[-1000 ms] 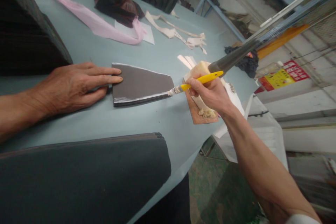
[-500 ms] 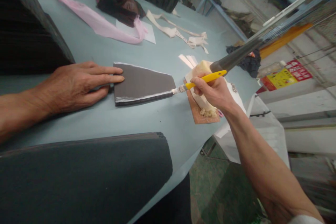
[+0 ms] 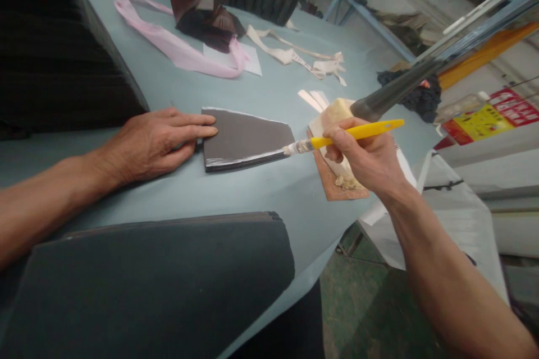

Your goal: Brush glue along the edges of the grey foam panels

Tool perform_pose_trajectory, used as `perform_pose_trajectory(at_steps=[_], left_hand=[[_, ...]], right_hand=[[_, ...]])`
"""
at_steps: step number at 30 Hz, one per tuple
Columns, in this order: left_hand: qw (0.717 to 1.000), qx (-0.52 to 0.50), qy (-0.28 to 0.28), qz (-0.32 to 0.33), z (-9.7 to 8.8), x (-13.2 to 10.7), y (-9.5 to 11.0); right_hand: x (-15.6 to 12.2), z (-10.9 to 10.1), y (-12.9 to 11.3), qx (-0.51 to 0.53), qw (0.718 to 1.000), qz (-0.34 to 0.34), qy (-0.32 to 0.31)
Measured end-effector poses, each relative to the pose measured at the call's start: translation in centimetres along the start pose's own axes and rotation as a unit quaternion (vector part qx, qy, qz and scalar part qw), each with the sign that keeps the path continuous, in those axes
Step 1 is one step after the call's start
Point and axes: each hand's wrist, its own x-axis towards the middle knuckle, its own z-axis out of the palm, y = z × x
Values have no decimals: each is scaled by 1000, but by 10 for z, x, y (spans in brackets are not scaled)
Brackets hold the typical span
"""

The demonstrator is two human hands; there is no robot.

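Note:
My right hand grips a yellow-handled brush, its bristles coated in whitish paste. The bristle tip touches the narrow right end of a stack of dark grey tapered pieces, near the front corner. White paste lines the front and back edges of that stack. My left hand lies flat, with two fingertips pressing on the stack's wide left end. Behind my right hand stands a cream-coloured block-like container on a brown board, with a clump of paste at its front.
A large dark stack lies at the near edge, and another tall dark stack rises at left. Pink cloth, brown scraps and cream strips lie at the back. A grey pole slants above my right hand.
The whole view has shifted, so things appear farther right. The brush has swung slightly, its handle now lying flatter, with its tip still at the stack's right end. My left hand stays on the stack.

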Motion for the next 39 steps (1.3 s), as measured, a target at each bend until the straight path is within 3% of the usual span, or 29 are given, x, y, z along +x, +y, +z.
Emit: perform_pose_trajectory(at_steps=[5, 13, 19, 24, 33, 39], left_hand=[[1000, -8, -10, -9, -2, 1, 4], [999, 13, -35, -9, -6, 3, 11], [999, 11, -30, -21, -6, 2, 12], [999, 4, -38, -25, -8, 3, 14], [1000, 8, -23, -20, -5, 2, 10], [1000, 4, -27, -15, -7, 3, 12]], right_hand=[[-8, 25, -20, 37, 999, -15, -28], [-4, 77, -49, 113, 985, -31, -126], [0, 100, -54, 121, 978, -26, -169], [5, 103, -44, 81, 980, -40, -176], [3, 76, -33, 24, 992, -23, -123], [4, 96, -45, 77, 985, -37, -152]])
